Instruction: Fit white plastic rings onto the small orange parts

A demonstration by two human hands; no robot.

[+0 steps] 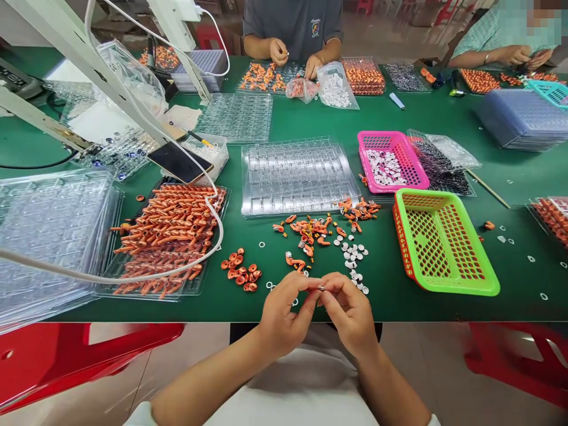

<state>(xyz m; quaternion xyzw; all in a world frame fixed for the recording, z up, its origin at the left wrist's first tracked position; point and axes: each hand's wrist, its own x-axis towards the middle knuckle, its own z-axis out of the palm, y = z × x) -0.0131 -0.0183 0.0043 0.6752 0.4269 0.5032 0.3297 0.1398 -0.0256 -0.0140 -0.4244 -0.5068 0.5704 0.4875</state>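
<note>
My left hand [286, 310] and my right hand [350, 310] meet at the table's front edge, thumbs and forefingers pinched together. Between the fingertips is a small part [321, 288], mostly hidden, with a bit of grey or white showing. Just beyond my hands lie loose orange figure parts [313, 231] with black and yellow bits. White round discs [354, 255] are scattered to the right of these. On the left sits a group of small orange cups [242, 270]. A few thin white rings [269, 286] lie close to my left hand.
A clear moulded tray [302, 177] lies ahead. Right of it stand a pink basket [390, 139] of white pieces and a green basket [474, 284]. Orange stick-like parts [173, 225] fill a tray at left, under a drooping white cable [133, 279]. Two people work across the table.
</note>
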